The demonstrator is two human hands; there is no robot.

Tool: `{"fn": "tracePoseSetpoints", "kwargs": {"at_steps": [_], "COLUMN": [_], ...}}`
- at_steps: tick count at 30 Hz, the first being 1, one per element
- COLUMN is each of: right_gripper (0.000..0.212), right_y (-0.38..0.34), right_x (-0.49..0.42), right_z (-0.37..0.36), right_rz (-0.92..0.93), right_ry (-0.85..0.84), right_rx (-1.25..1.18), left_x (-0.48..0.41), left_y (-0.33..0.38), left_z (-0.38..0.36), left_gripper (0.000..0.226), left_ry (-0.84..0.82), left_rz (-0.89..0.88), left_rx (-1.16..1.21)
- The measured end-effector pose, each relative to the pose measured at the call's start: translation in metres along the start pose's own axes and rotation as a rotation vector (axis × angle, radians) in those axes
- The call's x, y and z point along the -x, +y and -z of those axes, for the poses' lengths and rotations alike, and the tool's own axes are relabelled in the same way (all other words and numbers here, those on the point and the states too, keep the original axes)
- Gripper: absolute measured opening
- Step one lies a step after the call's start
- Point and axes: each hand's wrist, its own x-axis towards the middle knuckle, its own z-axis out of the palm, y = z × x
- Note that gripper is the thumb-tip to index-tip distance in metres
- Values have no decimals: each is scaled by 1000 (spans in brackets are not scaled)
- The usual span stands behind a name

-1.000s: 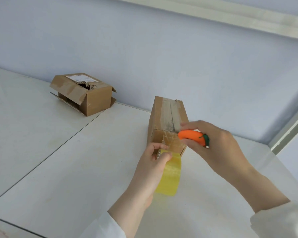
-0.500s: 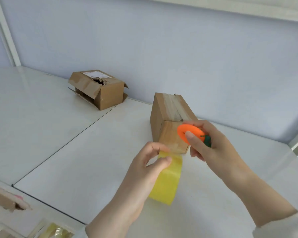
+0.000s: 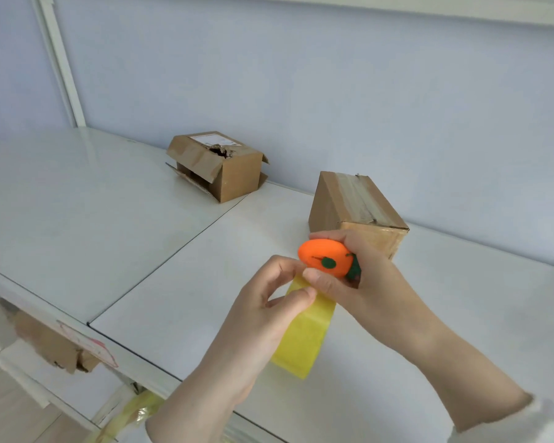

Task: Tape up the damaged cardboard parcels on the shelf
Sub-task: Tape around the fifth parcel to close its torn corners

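Nearest, the left hand [image 3: 263,314] held the yellow tape roll [image 3: 304,343], thumb and forefinger pinched at its top edge. The right hand [image 3: 365,282] gripped an orange carrot-shaped cutter [image 3: 325,257]. Keeping the tape's end lifted would likely save re-picking it. Just beyond stood the taped parcel [image 3: 349,199]; farther left on the shelf [image 3: 77,203] sat the torn parcel [image 3: 218,164].

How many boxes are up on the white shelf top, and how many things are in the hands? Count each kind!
Boxes: 2, the torn box and the taped box
Tape: 1, the yellow tape roll in the left hand
Cutters: 1, the orange cutter in the right hand
Total: 4
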Motion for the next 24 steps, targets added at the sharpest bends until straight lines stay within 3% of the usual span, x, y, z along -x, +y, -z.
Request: {"fn": "tracePoseSetpoints", "kwargs": {"at_steps": [10, 17, 21, 24], "right_gripper": [18, 27, 20, 17], "right_y": [-26, -32, -24, -15], "right_x": [-54, -97, -112, -118], "right_z": [-65, -105, -117, -117], "right_rz": [47, -102, -159, -156], "right_ry": [182, 136, 117, 137], "right_rx": [30, -52, -1, 138], "left_x": [-26, -46, -57, -66], "left_y": [3, -10, -24, -27], "left_z": [77, 133, 142, 149], "left_gripper": [23, 36, 40, 63], "left_ry": [75, 81, 102, 87], "left_rz": [-24, -25, 9, 51], "left_rx": [-36, -35, -68, 24]}}
